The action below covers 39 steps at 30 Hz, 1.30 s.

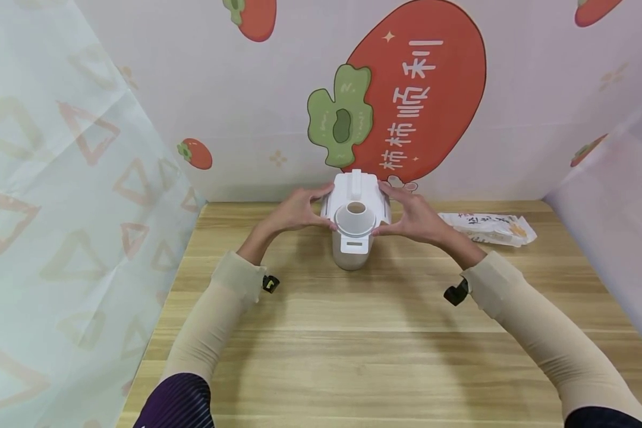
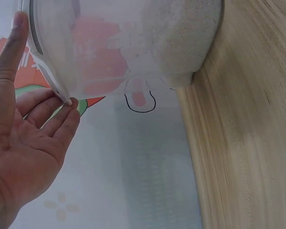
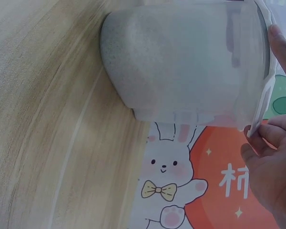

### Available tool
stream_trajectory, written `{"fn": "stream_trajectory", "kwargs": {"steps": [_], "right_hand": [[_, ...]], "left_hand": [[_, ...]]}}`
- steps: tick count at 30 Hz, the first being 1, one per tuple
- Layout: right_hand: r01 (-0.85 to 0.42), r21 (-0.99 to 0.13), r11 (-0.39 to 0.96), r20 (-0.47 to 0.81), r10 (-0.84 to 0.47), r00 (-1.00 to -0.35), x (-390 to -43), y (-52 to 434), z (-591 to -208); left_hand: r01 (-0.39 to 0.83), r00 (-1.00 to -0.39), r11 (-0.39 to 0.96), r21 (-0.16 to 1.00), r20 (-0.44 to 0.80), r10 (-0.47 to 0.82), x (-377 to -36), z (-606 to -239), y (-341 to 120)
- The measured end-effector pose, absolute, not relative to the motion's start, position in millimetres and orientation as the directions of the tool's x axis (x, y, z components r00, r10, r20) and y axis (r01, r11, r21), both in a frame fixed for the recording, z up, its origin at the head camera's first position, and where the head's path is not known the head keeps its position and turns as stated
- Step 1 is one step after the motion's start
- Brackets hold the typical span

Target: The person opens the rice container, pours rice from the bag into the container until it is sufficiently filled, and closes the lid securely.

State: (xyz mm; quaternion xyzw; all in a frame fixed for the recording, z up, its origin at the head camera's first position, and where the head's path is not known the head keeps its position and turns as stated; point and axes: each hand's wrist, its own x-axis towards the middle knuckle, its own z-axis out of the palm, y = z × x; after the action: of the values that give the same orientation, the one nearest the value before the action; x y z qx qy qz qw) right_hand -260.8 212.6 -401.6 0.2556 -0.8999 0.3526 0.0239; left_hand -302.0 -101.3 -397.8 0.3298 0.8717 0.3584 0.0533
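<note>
Head view, middle of the frame — both hands, left hand and right hand, are touching the upright white container between them, fingers nearly straight on its lid edges.

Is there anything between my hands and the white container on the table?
Nothing visible. The left hand and right hand already touch opposite sides of the container at its lid. The packet lies off to the right, apart from both.
</note>
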Motion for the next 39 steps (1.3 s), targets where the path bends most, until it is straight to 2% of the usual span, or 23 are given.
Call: {"fn": "stream_trajectory", "kwargs": {"steps": [19,26,33,39], "right_hand": [[-0.486,-0.64,0.595,0.243,-0.443,-0.863,-261.9,214.9,-407.6],[-0.498,-0.639,0.586,0.237,-0.465,-0.853,-266.1,212.8,-408.2],[-0.488,-0.67,0.559,0.221,-0.478,-0.85,-268.7,214.8,-407.8],[-0.505,-0.65,0.567,0.238,-0.479,-0.845,-268.5,215.6,-406.4]], "left_hand": [[0.504,-0.778,0.543,0.672,0.079,0.623,-303.1,-399.5,-99.5],[0.504,-0.793,0.547,0.668,0.108,0.6,-301.8,-400.4,-101.2],[0.547,-0.775,0.527,0.651,0.155,0.613,-302.0,-400.7,-99.8],[0.539,-0.781,0.514,0.667,0.169,0.601,-301.0,-402.0,-101.3]]}}
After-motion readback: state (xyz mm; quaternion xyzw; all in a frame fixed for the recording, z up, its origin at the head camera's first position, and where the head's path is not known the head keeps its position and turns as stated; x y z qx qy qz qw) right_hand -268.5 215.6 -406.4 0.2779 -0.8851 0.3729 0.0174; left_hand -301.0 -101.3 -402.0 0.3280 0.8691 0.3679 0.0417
